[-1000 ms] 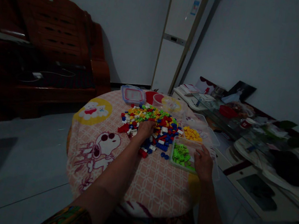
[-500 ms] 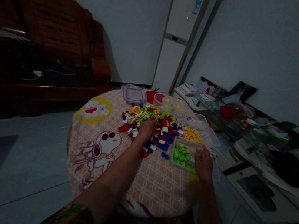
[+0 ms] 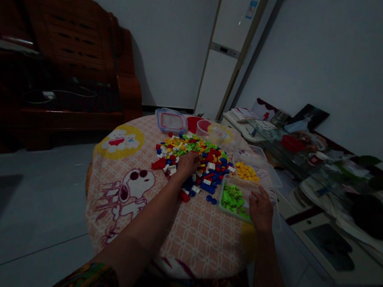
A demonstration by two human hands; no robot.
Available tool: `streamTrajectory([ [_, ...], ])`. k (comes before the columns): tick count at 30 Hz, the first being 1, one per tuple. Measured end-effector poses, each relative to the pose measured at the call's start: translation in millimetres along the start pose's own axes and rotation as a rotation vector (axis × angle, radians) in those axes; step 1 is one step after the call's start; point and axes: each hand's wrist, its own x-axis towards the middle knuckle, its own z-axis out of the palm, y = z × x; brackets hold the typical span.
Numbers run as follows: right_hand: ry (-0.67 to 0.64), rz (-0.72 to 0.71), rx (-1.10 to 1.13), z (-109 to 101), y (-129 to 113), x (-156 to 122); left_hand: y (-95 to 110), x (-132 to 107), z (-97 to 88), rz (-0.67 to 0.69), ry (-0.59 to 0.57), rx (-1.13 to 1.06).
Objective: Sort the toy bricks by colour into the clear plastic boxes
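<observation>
Slight shift of left fingers (image 3: 194,158) among bricks (image 3: 211,166), blue label (image 3: 251,9) illegible.

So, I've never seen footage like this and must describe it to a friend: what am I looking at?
There's no machine here, just a person's two bare hands, filmed by one camera worn on their head, looking forward and down. On a round table with a patterned cloth lies a heap of mixed coloured bricks. To its right, a clear box contains green pieces; yellow pieces lie just beyond. The left hand has its fingers at the heap; the right hand is at the box's right end. Whether either holds anything is too dark to tell.
</observation>
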Motion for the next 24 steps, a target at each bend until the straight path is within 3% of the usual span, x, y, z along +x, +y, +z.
streamTrajectory([
  [4, -0.003, 0.005, -0.005, -0.9, -2.9, 0.2, 8.7, 1.7, -8.9, 0.04, 0.001, -0.131],
  [8, 0.0, 0.018, -0.004, -1.1, -4.4, 0.1, 36.3, 0.7, -9.2, 0.182, -0.073, -0.242],
  [13, 0.011, -0.001, 0.003, -1.7, -4.0, 0.0, 80.6, 0.9, 17.5, 0.415, -0.155, -0.381],
  [16, 0.01, -0.003, -0.003, -1.7, -2.8, -0.1, 93.2, 0.5, 31.8, 0.557, -0.159, -0.516],
  [19, 0.003, 0.004, -0.009, -0.6, -1.4, -0.2, 85.6, -0.3, 30.9, 0.559, -0.125, -0.507],
  [24, 0.011, 0.001, 0.005, 0.5, -0.8, -0.1, 43.6, 7.1, 5.5, 0.263, -0.052, -0.339],
])
